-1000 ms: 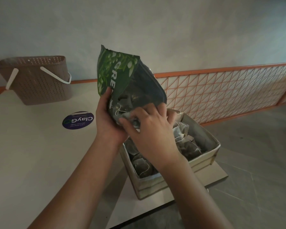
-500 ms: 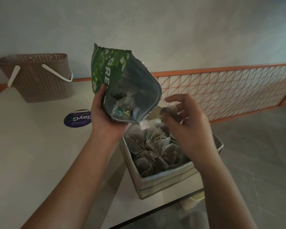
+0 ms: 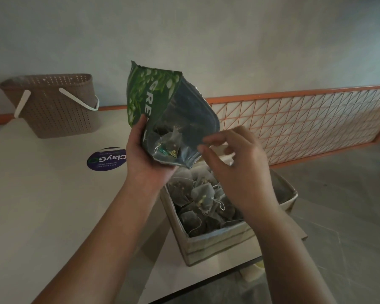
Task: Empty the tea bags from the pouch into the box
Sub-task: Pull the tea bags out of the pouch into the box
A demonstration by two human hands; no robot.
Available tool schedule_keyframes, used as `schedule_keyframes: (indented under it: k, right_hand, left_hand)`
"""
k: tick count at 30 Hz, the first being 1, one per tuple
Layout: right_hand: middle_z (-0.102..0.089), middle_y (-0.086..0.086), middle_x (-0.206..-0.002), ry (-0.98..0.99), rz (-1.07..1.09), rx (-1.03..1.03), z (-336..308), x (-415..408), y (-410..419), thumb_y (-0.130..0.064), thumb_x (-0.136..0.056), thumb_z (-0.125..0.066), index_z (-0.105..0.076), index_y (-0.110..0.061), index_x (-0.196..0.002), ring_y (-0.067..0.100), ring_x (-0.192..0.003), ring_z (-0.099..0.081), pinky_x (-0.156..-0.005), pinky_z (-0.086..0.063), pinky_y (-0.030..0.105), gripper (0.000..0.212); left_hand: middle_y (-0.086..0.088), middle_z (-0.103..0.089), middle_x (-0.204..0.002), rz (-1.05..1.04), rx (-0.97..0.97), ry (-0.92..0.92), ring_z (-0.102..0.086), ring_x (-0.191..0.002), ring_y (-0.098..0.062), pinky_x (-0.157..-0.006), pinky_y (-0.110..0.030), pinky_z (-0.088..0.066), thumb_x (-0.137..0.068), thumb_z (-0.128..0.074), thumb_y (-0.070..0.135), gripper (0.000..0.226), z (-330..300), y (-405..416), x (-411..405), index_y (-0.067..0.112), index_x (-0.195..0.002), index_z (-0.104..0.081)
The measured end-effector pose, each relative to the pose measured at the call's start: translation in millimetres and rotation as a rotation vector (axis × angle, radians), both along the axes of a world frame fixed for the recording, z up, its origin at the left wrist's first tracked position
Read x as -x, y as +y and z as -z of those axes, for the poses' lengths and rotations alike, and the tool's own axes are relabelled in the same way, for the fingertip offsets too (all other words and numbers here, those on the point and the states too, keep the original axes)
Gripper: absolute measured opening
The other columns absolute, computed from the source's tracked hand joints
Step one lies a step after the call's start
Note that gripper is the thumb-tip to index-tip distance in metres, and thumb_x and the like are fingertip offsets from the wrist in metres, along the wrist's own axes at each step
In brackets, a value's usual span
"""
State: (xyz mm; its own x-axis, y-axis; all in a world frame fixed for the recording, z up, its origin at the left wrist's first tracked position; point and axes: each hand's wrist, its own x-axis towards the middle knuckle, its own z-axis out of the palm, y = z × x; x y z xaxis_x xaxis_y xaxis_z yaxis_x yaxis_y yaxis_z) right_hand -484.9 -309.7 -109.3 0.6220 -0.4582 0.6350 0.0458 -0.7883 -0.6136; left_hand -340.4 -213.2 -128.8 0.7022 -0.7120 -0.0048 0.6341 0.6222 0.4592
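1. One brown basket (image 3: 53, 106) is parked far left.
2. One green pouch (image 3: 169, 119) (a few tea bags (image 3: 169, 141) inside) is gripped by the left hand (image 3: 145, 159), tilted over the box.
3. Nothing is held by the right hand (image 3: 237, 167), fingers loosely spread.
4. One box (image 3: 219, 244) is piled with bags, too many to count.

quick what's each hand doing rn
Left hand: grips the green pouch at its open end, over the box.
Right hand: open, fingers loosely curled, holding nothing.

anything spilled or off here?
Nothing spilled: the loose tea bags all sit inside the box. The pouch, in the left hand, hangs mouth-down with a few bags left inside. The right hand is empty beside its mouth.
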Motion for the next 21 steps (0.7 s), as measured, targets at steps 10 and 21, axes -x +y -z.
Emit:
schedule_keyframes:
  k: [10,21]
  right_hand:
    - [-0.043,0.006,-0.133,0.459,0.016,0.447,-15.0,-56.3,18.2,-0.045,-0.099,-0.044,-0.051,-0.015,-0.133,0.023,-0.124,-0.042,-0.104,-0.039,0.036,0.046]
    - [-0.065,-0.003,-0.081,0.296,-0.196,0.272,-9.1,-54.2,22.5,-0.025,-0.090,-0.060,-0.052,-0.017,-0.094,0.017,-0.087,-0.062,-0.121,-0.015,0.035,0.012]
  left_hand:
    - [-0.005,-0.058,-0.146,-0.061,-0.048,0.001,-0.056,-0.134,-0.024,-0.115,-0.037,-0.040,-0.094,-0.053,0.049,0.056,-9.8,5.7,4.0,0.017,-0.139,-0.060]
    - [-0.006,-0.074,-0.103,-0.094,-0.062,0.013,-0.073,-0.088,-0.023,-0.078,-0.030,-0.062,-0.098,-0.047,0.046,0.044,-13.3,8.1,0.9,0.013,-0.119,-0.069]
